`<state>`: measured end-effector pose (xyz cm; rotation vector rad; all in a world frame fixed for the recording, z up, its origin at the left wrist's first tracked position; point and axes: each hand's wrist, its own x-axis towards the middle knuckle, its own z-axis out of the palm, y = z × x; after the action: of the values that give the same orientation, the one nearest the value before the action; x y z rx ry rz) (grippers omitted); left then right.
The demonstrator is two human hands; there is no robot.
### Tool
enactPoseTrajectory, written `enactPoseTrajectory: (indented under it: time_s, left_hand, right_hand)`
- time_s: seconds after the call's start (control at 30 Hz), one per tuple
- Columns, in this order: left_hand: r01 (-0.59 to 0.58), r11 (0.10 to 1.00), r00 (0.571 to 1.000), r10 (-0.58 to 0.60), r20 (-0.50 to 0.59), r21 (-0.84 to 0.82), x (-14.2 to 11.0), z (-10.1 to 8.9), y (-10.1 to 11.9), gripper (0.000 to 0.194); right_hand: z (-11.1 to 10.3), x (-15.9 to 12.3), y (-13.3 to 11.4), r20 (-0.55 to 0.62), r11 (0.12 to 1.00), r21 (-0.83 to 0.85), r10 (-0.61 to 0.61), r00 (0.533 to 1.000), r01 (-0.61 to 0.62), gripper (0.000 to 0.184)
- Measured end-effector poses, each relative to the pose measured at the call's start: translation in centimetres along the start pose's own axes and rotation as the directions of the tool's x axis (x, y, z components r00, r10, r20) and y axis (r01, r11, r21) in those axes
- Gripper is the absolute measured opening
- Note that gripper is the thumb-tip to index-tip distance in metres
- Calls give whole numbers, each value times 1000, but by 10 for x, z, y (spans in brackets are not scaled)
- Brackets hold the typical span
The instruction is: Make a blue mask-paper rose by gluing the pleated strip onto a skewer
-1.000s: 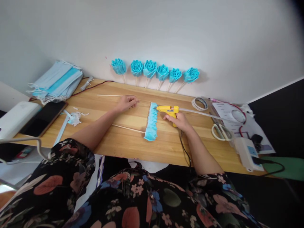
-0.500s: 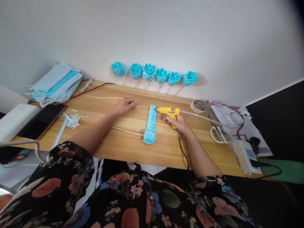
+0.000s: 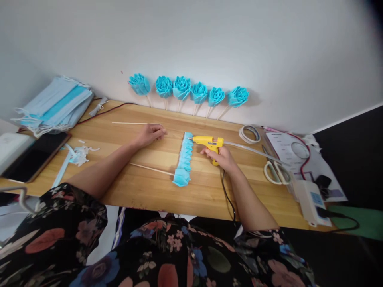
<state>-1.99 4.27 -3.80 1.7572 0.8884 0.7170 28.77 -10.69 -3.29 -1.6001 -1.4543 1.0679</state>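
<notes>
Six blue fabric-looking roses (image 3: 182,88) lean against the wall (image 3: 191,44), and your pleated blue strip (image 3: 184,153) lies mid-worktop (image 3: 143,185) between your hands, a thin wooden stick (image 3: 149,169) running left from its near end. Looks like you're on the gluing step: your right hand (image 3: 223,158) is wrapped around the yellow glue gun (image 3: 206,140), nozzle at the strip's far end. Your left hand (image 3: 152,134) is loosely curled; can't tell if it's pinching anything. I'd say the next move calls for a steady nozzle. Versus half a second ago, your view's shifted a bit, the nozzle's still at that end, and more of the loose stick (image 3: 128,123) shows behind your left hand.
</notes>
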Motion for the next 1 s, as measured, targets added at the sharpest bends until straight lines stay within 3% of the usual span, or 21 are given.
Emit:
enactPoseTrajectory:
  time_s: [0.37,0.8,1.0]
  left_hand:
    - [-24,996,997,18,71,85,-3,-7,3,59]
    - [-63,992,996,56,66,111,1,-8,3,56]
    - [-24,998,998,19,68,66,3,-7,1,56]
  right_hand:
    - [1,-2,6,20,1000,21,0,1000,0,39]
    - [3,3,9,-10,997,73,-34,999,35,44]
    - [3,4,7,-53,996,82,-16,998,20,41]
